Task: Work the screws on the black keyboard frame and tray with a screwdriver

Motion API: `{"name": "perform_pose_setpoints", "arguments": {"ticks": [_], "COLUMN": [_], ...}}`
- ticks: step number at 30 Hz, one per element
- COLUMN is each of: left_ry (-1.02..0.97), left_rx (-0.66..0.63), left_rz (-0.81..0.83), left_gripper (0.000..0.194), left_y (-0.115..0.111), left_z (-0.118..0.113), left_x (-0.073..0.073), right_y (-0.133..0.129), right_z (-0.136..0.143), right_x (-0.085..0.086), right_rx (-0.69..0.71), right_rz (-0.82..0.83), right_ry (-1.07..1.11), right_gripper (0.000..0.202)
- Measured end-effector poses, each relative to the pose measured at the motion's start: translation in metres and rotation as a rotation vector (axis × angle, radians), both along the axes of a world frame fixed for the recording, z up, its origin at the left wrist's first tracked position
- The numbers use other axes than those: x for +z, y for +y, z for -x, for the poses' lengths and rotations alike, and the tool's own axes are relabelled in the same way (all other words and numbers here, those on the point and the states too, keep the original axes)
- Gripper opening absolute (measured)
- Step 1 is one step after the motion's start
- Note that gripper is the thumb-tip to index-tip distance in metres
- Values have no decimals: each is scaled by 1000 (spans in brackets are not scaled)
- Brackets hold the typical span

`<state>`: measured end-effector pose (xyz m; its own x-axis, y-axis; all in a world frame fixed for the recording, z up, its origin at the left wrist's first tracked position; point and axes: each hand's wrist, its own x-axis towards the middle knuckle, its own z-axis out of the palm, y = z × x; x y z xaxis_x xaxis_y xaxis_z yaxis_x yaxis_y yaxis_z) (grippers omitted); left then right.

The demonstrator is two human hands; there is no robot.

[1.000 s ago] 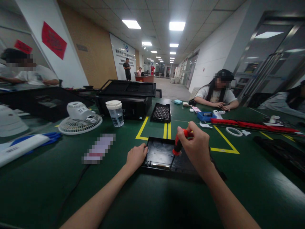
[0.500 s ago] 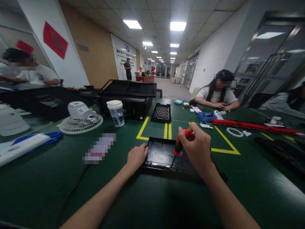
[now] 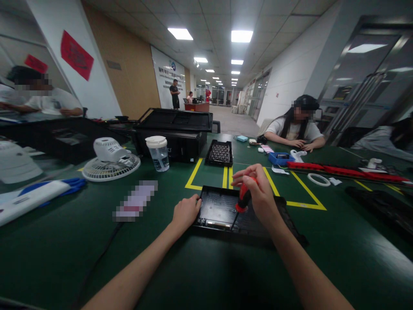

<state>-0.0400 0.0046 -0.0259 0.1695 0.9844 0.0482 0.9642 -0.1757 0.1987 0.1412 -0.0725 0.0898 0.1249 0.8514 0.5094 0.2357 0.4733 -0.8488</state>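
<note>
Green tabletop [image 3: 206, 275] stretched from the near wall of a shallow black tray [image 3: 214, 203] down between two forearms, while yellow tape [image 3: 308, 206] crossed the surface beyond its far edge. A clear cup [image 3: 159, 156] with a white lid and a caged white fan [image 3: 111, 165] stood well apart to the left; a smaller black tray [image 3: 219, 153], its floor bumpy, sat farther back. The larger tray lay flat, straight-walled and glossy inside, with fine ridges. A screwdriver [image 3: 244, 199] with a red-and-black handle leaned over it, its thin shaft slanting down beside the near wall. The right hand [image 3: 262, 193] held that handle, thumb and fingers loosely around it, some fingers extended past it. The left hand [image 3: 185, 213] touched the tray's left wall, its fingers curled together; how firmly they gripped could not be told.
</note>
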Motion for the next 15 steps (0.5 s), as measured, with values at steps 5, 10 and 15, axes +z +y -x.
{"name": "perform_pose_setpoints", "arguments": {"ticks": [5, 10, 15], "left_ry": [-3, -6, -11], "left_rx": [3, -10, -25], "left_rz": [4, -15, -45], "left_gripper": [38, 38, 38], "left_y": [0, 2, 2], "left_z": [0, 2, 4], "left_x": [1, -2, -5], "right_y": [1, -1, 2], "right_z": [-1, -2, -4], "right_x": [4, 5, 0], "right_rx": [348, 513, 547], "right_rz": [110, 161, 123], "right_ry": [186, 271, 292], "right_gripper": [17, 12, 10]}}
